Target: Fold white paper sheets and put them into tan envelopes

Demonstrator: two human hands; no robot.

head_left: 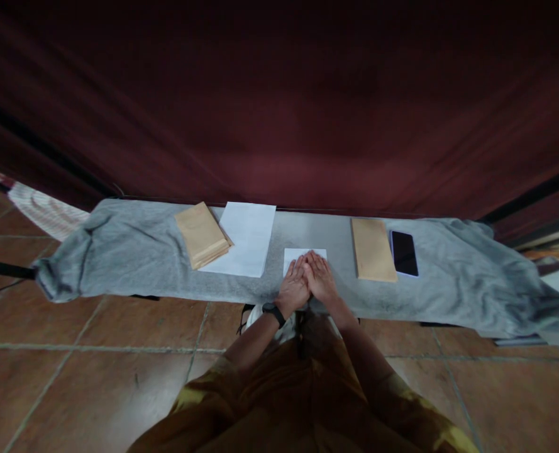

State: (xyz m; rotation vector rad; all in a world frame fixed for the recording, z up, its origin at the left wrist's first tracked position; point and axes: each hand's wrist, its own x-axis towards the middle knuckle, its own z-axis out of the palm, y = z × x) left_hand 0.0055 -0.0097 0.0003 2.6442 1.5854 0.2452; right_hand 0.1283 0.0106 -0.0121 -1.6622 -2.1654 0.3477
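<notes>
a small white paper [292, 255] is partly covered by the left hand [294, 290] and right hand [321, 278], both laid flat, fingers extended, on the cloth-draped surface [317, 230] between a larger white sheet [249, 238] and a brown packet [373, 250].

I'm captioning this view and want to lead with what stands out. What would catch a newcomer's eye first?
Probably the left hand and right hand, close together on the small white paper near the middle of the grey cloth. The dark red backdrop filling most of the upper picture comes next, then the dark-screened phone toward the right, beside a brown packet.
</notes>
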